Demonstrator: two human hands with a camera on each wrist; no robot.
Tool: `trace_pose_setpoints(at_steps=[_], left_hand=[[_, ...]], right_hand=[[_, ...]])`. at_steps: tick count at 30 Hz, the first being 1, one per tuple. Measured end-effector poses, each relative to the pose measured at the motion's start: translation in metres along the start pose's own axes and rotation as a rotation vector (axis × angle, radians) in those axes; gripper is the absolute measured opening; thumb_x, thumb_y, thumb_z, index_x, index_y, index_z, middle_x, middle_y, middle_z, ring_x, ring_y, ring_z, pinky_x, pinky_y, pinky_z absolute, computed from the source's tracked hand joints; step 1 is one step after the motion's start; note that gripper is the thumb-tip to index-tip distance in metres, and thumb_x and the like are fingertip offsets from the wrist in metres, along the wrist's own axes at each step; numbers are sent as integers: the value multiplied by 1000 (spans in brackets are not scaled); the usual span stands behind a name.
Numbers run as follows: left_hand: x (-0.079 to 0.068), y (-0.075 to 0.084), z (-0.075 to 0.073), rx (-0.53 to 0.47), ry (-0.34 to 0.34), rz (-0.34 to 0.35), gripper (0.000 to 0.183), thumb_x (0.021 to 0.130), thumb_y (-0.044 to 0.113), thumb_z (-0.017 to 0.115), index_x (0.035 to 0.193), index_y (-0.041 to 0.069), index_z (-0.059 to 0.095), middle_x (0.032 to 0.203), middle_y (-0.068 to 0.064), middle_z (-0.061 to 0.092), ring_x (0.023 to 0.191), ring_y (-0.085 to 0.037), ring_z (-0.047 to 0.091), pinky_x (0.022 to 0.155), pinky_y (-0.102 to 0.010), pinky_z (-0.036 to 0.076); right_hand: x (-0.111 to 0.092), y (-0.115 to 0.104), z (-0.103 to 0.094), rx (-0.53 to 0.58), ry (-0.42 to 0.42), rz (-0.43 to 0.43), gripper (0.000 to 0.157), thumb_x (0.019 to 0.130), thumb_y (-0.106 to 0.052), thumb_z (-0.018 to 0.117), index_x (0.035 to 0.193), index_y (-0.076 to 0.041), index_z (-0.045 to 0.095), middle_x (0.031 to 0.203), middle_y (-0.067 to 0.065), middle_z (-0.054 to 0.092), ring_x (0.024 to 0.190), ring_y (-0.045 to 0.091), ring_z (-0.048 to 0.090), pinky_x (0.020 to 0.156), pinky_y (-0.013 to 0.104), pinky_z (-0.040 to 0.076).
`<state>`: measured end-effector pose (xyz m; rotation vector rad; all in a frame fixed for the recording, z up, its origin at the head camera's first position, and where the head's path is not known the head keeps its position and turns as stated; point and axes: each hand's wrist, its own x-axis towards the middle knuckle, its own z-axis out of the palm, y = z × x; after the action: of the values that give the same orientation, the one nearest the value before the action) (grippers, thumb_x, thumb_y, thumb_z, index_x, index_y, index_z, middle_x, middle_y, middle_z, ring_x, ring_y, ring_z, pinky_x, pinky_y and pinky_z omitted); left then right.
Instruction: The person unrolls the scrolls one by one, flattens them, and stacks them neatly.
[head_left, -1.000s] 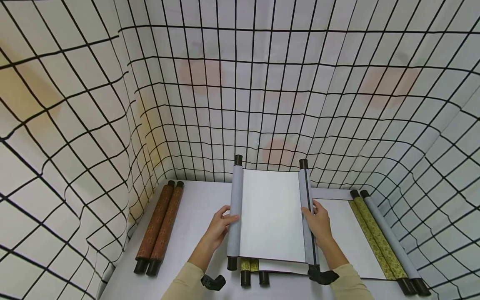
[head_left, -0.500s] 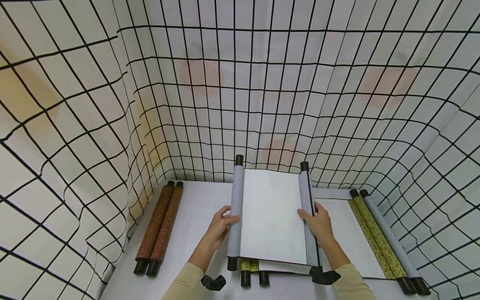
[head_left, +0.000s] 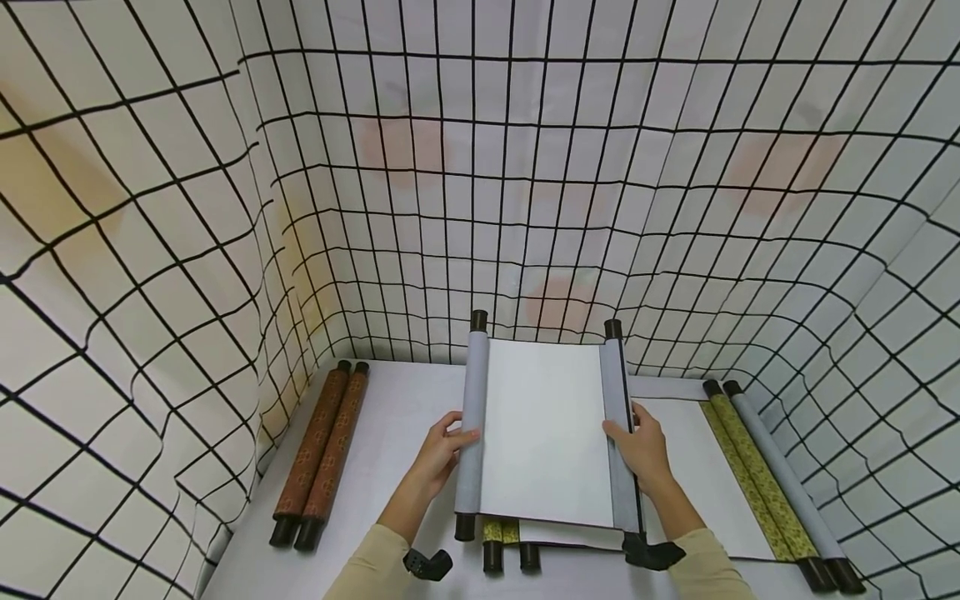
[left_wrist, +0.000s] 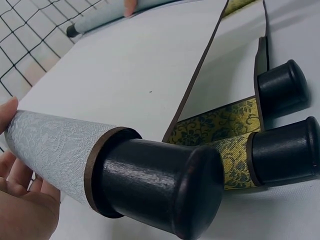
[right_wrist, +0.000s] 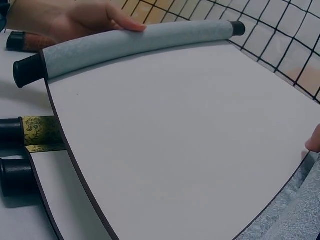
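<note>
A hanging scroll with white paper (head_left: 543, 433) and pale grey-blue patterned cloth ends is held partly unrolled and raised over the table. My left hand (head_left: 441, 450) grips its left roll (head_left: 471, 417), thumb in front and fingers behind, as the left wrist view also shows. My right hand (head_left: 639, 450) holds the right cloth-covered end (head_left: 618, 417), thumb on the inner edge beside the paper. Black knobs (left_wrist: 160, 185) cap the rollers. Beneath it lies another open scroll with yellow-green brocade ends (left_wrist: 235, 165), its white sheet (head_left: 693, 467) partly hidden by the raised one.
Two rolled rust-brown brocade scrolls (head_left: 322, 450) lie side by side on the white table (head_left: 405, 392) at left. A grey-blue roll (head_left: 787, 475) lies along the right side, against the yellow-green end. Black wire grid (head_left: 495, 225) encloses the back and sides.
My right thumb slid inward onto the paper, then back to the cloth edge. The right roller has turned slightly and shifted a little right. My left hand has stayed nearly still.
</note>
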<state>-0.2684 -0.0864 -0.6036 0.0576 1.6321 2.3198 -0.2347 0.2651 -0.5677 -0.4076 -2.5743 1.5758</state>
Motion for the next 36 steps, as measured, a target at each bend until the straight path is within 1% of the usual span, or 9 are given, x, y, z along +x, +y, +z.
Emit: trace_pose_setpoints(at_steps=[6,11,15,22,29,32,36], left_hand=[[1,-2,-1,4,-1,-1,29,91,5,74,116,3,60,97,-9,73,86,-22,69,78,-38,54],[1,-3,-1,-1,1,-3,30,91,4,75,117,3,60,98,-10,73,86,-22,69,77,-37,55],[1,-3,-1,-8,4,-8,30,91,4,74,117,3,60,97,-10,73,86,-22,70,76,-37,55],[0,-4,-1,-11,5,-4,30,90,3,74,117,2,60,96,-9,73,84,-21,69,76,-37,54],[0,-5,-3,-5,4,-6,32,91,4,74,119,1,59,96,-9,72,85,-21,69,77,-37,54],[0,-4,-2,0,-2,-14,37,93,5,72,125,-3,57,99,-10,72,88,-21,68,79,-37,53],[-1,-3,-1,8,-12,-30,43,98,9,68,132,-10,51,106,-11,69,93,-21,66,82,-36,52]], right_hand=[[1,2,0,9,-4,-14,69,100,-26,67,155,3,37,126,23,51,99,35,59,72,38,51],[-1,1,-2,1,-4,-31,67,102,-28,66,153,6,38,128,26,51,103,37,57,74,39,49],[-3,1,-3,6,-6,-20,69,103,-28,66,155,6,36,132,26,49,108,39,55,77,42,48],[-2,2,-5,27,3,10,71,102,-26,66,157,4,33,139,27,48,116,42,54,87,51,48],[-2,3,-8,35,-3,39,75,104,-27,64,162,0,26,148,29,44,126,46,49,96,61,44],[-2,3,-9,43,-1,42,74,105,-26,61,163,0,23,151,31,42,131,47,47,100,64,41],[-2,3,-11,52,6,30,71,106,-25,56,163,0,22,149,31,45,130,46,48,102,62,39]])
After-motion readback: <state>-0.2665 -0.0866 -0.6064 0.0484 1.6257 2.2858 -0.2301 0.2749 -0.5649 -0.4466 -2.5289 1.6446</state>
